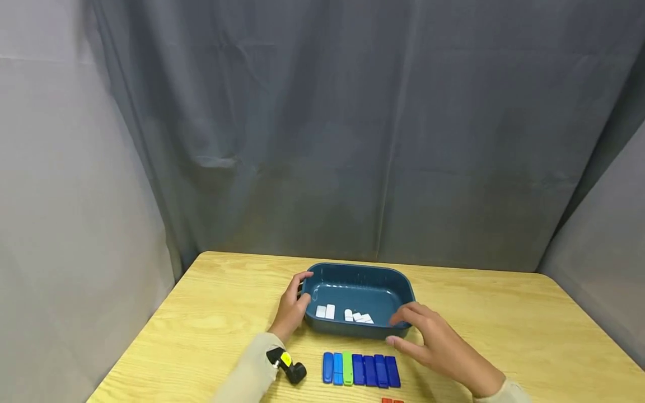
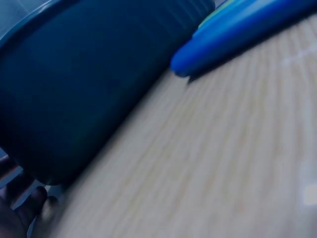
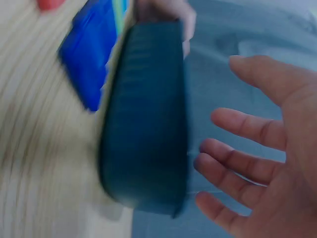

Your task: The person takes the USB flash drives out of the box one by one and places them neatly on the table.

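A dark blue rectangular dish (image 1: 359, 330) stands on the table, with several small white blocks (image 1: 330, 311) on its floor along the near side. My left hand (image 1: 291, 308) grips its left end, fingers at the rim and thumb toward the near corner. At the lower left of the left wrist view, the left fingers (image 2: 30, 203) show dimly beside the dish's corner. By the near right corner my right hand (image 1: 428, 338) hovers with thumb and fingers spread. The right wrist view shows these fingers (image 3: 247, 129) apart from the dish and holding nothing.
Several flat blue pieces (image 1: 370, 370) and one green piece (image 1: 347, 368) lie in a row in front of the dish. Red pieces (image 1: 387, 400) show at the bottom edge. Behind the wooden table (image 1: 201, 319) hangs a grey curtain (image 1: 322, 140).
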`<state>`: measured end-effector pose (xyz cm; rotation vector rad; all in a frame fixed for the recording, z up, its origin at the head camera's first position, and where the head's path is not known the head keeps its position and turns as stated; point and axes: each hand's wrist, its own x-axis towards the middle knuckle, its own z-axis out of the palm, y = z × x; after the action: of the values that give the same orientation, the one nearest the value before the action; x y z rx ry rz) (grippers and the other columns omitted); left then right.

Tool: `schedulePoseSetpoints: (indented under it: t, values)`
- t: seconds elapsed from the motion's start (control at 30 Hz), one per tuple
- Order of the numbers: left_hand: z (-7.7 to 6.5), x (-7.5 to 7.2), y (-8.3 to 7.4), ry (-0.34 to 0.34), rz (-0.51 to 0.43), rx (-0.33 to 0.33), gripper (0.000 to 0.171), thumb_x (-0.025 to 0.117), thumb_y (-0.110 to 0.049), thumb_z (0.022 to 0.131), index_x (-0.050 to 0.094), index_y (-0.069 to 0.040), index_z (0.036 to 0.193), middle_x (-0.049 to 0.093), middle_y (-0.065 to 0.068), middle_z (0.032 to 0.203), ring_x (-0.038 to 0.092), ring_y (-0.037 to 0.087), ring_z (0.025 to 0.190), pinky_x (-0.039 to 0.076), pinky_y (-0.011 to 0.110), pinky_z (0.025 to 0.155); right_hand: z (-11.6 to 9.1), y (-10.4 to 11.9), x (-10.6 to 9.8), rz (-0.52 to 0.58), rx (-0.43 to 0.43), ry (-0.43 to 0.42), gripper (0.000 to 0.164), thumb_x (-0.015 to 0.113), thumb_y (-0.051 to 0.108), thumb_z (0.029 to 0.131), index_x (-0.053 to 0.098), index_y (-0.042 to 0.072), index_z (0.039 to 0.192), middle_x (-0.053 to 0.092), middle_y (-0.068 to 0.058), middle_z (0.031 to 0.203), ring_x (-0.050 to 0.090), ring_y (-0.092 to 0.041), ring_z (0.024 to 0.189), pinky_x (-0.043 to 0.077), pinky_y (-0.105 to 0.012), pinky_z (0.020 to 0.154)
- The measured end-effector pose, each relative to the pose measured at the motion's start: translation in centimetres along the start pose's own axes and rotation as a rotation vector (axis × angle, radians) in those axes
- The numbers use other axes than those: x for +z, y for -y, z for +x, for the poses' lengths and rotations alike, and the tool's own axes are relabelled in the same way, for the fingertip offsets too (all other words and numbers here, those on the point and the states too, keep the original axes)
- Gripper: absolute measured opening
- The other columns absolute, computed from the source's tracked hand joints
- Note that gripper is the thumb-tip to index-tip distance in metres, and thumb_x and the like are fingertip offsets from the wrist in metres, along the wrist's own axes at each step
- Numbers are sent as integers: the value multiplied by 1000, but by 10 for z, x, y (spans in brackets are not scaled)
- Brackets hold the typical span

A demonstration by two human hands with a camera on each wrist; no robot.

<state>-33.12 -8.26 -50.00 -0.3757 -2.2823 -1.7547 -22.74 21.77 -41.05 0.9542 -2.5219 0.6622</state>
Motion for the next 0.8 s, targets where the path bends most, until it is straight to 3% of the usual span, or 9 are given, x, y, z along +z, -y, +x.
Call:
schedulePoseSetpoints:
  t: [0.13, 0.3, 0.7, 0.8]
  values:
    - [6, -8, -7, -4, 20, 10, 55, 46, -6, 85, 46, -18, 138, 42, 7, 147, 43, 34, 129, 33, 55, 105, 20, -13, 12, 25, 60, 35, 20, 62, 39, 92, 66, 22, 102, 61, 10, 101, 61, -10, 93, 53, -36, 81]
    - [-1, -16, -7, 23, 29, -19, 55, 47, -5, 85, 46, -21, 138, 40, 5, 148, 43, 32, 130, 33, 54, 106, 37, -20, 31, 67, 73, 84, 22, 55, 32, 98, 67, 15, 105, 64, 4, 103, 62, -14, 95, 53, -40, 82]
    - [-16, -21, -4, 34, 40, -17, 56, 47, -6, 85, 46, -22, 138, 40, 6, 147, 44, 33, 129, 34, 55, 105, 51, -20, 49, 108, 120, 230, 27, 50, 24, 100, 69, 6, 109, 67, 0, 105, 63, -16, 98, 52, -42, 87]
    - [-16, -19, -6, 32, 33, -5, 56, 47, -6, 85, 45, -20, 139, 40, 6, 147, 44, 33, 128, 35, 54, 105, 53, -20, 50, 93, 114, 249, 29, 47, 27, 101, 71, 11, 101, 68, 5, 94, 63, -11, 88, 53, -38, 80]
